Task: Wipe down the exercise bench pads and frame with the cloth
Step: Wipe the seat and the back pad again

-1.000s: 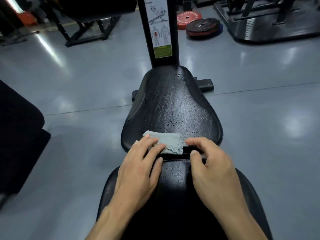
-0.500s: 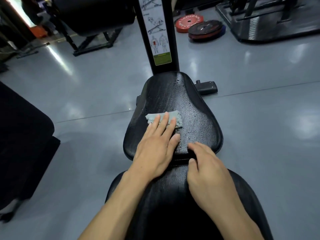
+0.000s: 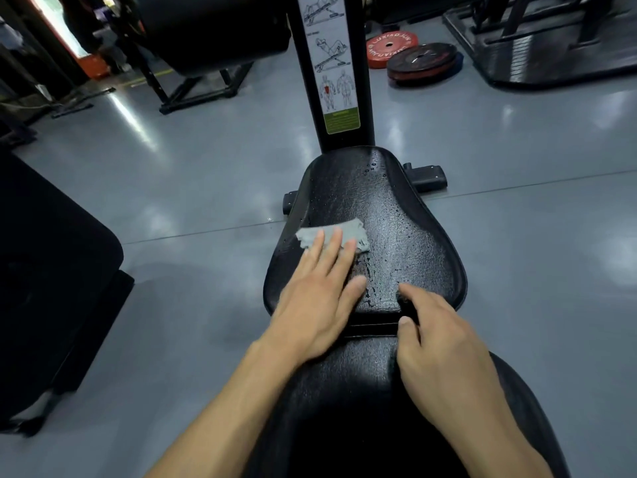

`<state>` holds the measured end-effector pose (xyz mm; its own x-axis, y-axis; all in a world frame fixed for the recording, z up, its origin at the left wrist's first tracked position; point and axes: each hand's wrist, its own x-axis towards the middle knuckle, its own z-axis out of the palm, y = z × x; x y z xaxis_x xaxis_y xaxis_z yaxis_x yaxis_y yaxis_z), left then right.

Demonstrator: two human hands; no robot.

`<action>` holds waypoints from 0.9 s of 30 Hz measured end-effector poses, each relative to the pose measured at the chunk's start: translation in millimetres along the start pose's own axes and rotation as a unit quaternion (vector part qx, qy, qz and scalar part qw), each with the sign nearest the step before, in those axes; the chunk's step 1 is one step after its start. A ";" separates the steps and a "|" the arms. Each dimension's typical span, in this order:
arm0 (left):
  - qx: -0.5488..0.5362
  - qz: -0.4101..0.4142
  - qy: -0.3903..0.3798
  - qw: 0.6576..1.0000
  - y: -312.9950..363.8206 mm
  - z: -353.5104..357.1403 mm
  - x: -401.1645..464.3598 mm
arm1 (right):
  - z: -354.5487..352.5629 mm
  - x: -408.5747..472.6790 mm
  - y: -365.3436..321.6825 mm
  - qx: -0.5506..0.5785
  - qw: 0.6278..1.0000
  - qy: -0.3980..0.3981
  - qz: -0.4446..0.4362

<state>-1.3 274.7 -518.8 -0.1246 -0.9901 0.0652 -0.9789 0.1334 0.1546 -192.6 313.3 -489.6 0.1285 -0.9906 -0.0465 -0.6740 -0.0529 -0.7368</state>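
The seat pad [image 3: 396,243] is seen at the centre of the frame, with the back pad [image 3: 362,391] below it across a narrow gap. The cloth [image 3: 332,236] is laid on the left part of the seat pad, under the fingers of the left hand [image 3: 317,305]. The right hand [image 3: 444,360] is placed to the right, over the gap. An upright post [image 3: 336,74] is set above the seat pad; weight plates [image 3: 413,56] are found at upper right.
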 end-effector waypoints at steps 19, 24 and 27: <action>-0.055 -0.011 0.076 0.996 -34.8 9.3 -76.5 | -6.4 -0.2 -6.4 0.011 1.000 -0.001 0.026; -0.166 -0.100 0.091 0.977 -67.1 -4.0 -34.8 | -6.7 -2.2 -9.0 0.013 0.999 -0.008 0.029; -0.224 -0.132 0.116 0.959 -77.6 -11.4 -8.9 | -6.5 -2.5 -12.1 0.004 1.000 -0.007 0.030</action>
<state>77.6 273.7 -520.1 0.2090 -0.9621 0.1749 -0.7971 -0.0640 0.6004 -189.5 315.6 -476.2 0.0980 -0.9901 -0.1006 -0.6755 0.0080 -0.7373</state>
